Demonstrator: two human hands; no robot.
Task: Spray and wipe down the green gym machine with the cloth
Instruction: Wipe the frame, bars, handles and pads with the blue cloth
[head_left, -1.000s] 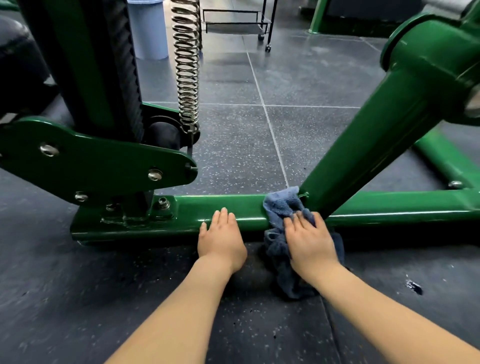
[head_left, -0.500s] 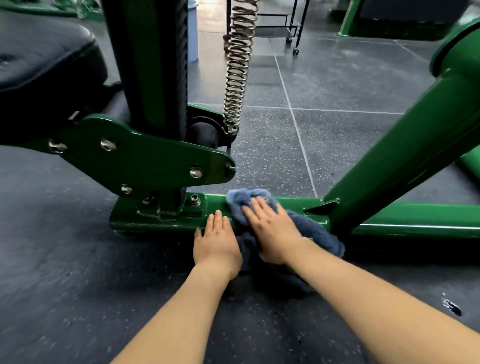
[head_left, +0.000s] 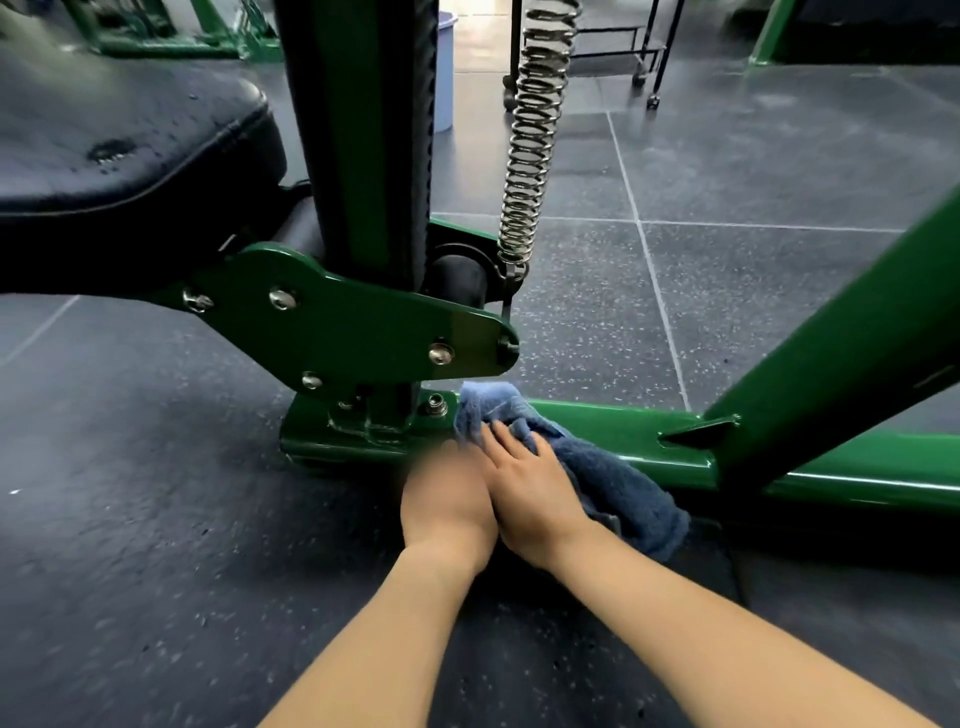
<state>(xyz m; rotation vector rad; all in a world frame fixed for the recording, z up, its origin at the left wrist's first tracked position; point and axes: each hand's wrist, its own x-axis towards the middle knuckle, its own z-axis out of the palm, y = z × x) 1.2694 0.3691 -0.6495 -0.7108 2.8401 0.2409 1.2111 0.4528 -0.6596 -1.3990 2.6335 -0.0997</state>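
- The right hand (head_left: 535, 480) presses flat, with straight fingers, on the blue cloth (head_left: 613, 478) (draped over the green base bar (head_left: 613, 431)).
- The left hand (head_left: 447, 499) is blurred; its state I cannot tell.

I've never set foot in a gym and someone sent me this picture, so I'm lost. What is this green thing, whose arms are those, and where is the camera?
The camera sits on a person's head and looks forward and down, so the two bare arms reaching in from the bottom are that person's own. The green painted steel frame is the base of a gym machine, bolted together and standing on a dark speckled rubber floor. The black padded seat at upper left belongs to it, as does the coiled metal spring hanging near the upright post. The right hand lies with fairly straight fingers on a blue terry cloth, pressing it against the low horizontal bar to wipe it. The left hand rests beside it near the bar; its fingers are blurred, so I cannot tell how they lie. No spray bottle is in view.
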